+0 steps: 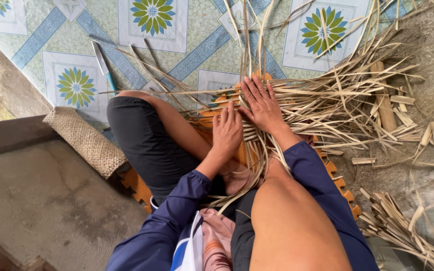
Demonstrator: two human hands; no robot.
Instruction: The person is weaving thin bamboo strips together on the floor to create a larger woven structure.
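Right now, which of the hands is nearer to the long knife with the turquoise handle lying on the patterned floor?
The left hand. It lies on the pale woven strips, on the side toward the knife; the right hand presses the strips farther from it.

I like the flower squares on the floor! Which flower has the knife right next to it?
The flower tile at the left. The knife lies along its right edge; the other flowers sit farther off.

Pale straw-tan strips [297,108] fan out everywhere, dry and yellowish. Under them, an orange foam mat [338,173] peeks through. The floor covering [197,30] shows a light green ground with blue bands and blue-and-green flower medallions. Navy blue sleeves [177,211], black shorts [144,145]. A brown woven roll [86,140] sits on grey concrete [41,200], and there's a knife [104,65] with a teal handle.
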